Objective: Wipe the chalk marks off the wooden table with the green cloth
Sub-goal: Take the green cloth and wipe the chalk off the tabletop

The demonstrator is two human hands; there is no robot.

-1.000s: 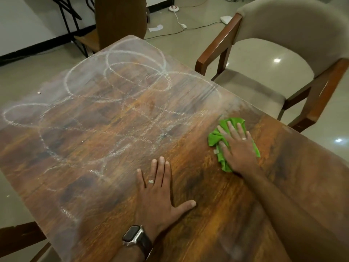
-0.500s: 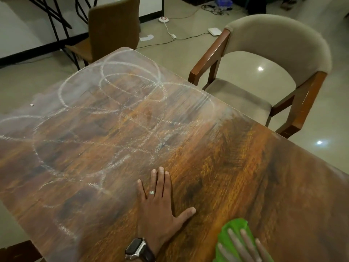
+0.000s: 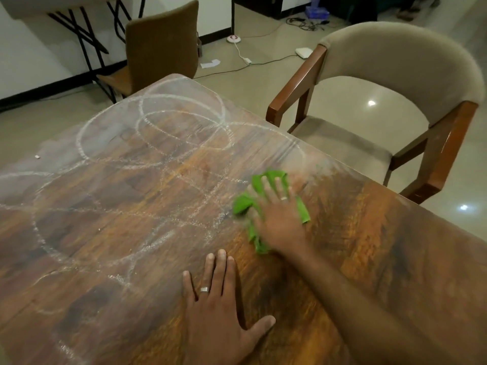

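Note:
A crumpled green cloth (image 3: 243, 204) lies on the wooden table (image 3: 382, 259), right of its middle. My right hand (image 3: 280, 219) presses flat on the cloth with straight, spread fingers and looks blurred. White chalk loops (image 3: 181, 119) cover the far and left parts of the table, reaching up to the cloth. The wood to the right of the cloth shows almost no chalk. My left hand (image 3: 218, 309) rests flat on the table near the front edge, fingers straight, holding nothing.
A beige armchair with wooden arms (image 3: 369, 114) stands against the table's right edge. A brown chair (image 3: 160, 46) stands at the far corner. A small white chalk bit (image 3: 37, 156) lies at the table's left. Cables and a plug strip (image 3: 237, 39) lie on the floor.
My right hand has swept the cloth from the near bottom edge of the view back out to the chalk's edge. My left hand stays flat in place.

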